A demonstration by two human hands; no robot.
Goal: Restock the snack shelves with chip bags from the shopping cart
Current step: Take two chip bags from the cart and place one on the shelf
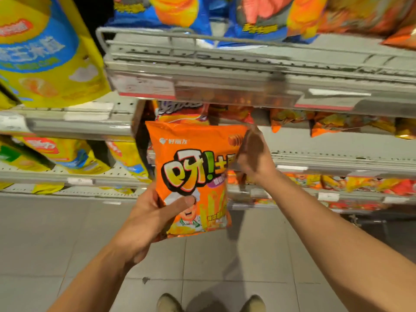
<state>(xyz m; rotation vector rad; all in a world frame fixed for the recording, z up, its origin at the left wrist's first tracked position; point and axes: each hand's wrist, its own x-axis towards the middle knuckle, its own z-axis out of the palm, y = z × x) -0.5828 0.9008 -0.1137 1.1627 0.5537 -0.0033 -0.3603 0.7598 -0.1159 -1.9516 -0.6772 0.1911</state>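
An orange chip bag (pixel 193 167) stands upright in mid-air in front of the grey snack shelves (pixel 225 82). My left hand (pixel 148 217) grips its lower left corner, thumb across the front of the bag. My right hand (pixel 252 156) holds the bag's upper right edge, fingers curled on it, just below the upper shelf's front lip. More orange bags (pixel 326 124) lie on the shelf behind it. The shopping cart is not in view.
Yellow and blue bags (pixel 45 52) fill the shelves at left, and blue and orange bags (pixel 202 12) sit on the top shelf. Lower shelves at right hold more orange bags (pixel 360 183). Grey floor tiles (pixel 67 244) and my shoes (pixel 168 302) are below.
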